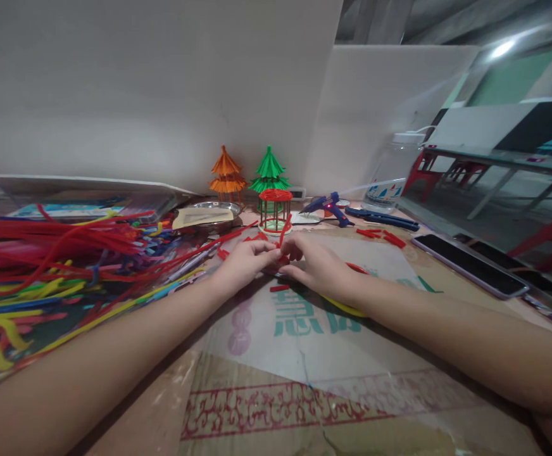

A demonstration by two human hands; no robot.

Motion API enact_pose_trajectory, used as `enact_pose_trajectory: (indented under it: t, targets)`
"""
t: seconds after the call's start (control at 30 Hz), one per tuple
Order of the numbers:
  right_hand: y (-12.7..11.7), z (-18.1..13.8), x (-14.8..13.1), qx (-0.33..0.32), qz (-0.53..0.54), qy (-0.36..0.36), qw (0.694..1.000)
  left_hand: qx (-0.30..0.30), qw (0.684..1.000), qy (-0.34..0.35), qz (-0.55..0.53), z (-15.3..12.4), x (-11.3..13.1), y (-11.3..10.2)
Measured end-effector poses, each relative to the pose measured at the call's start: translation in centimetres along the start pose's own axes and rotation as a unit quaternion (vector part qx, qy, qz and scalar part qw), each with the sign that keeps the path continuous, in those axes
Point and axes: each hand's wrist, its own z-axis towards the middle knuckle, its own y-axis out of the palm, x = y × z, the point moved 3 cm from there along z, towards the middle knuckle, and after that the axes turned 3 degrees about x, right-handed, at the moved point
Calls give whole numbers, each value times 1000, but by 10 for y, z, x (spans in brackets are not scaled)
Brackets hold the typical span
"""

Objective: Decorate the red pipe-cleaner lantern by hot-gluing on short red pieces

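Note:
My left hand (242, 263) and my right hand (316, 266) meet over the cardboard-covered table (304, 354). Both pinch a red pipe cleaner piece (283, 240) between their fingertips, and it sticks up a little between them. Just behind the hands stands a small unfinished pavilion (275, 212) with a red roof ring and dark posts. Further back are an orange paper pagoda (227, 172) and a green one (269, 171). A short red piece (279, 288) lies on the cardboard below my hands.
A big heap of coloured pipe cleaners (52, 266) fills the left side. A blue glue gun (328, 208), cut red pieces (383, 237), a phone (468, 265) and a plastic jar (390, 174) sit to the right. A metal dish (214, 208) is at the back.

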Motion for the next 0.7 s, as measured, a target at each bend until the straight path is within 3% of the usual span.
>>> enact_pose_trajectory:
  t: [0.13,0.33,0.7]
  targets:
    - [3,0,-1,0,-78,-8,997,-14,1000,-7,-1,0,-2,3]
    - [6,1,2,15,-95,-49,994,-28,1000,-4,-2,-2,1,7]
    - [0,-1,-1,2,-57,27,998,11,1000,1,9,-3,4,4]
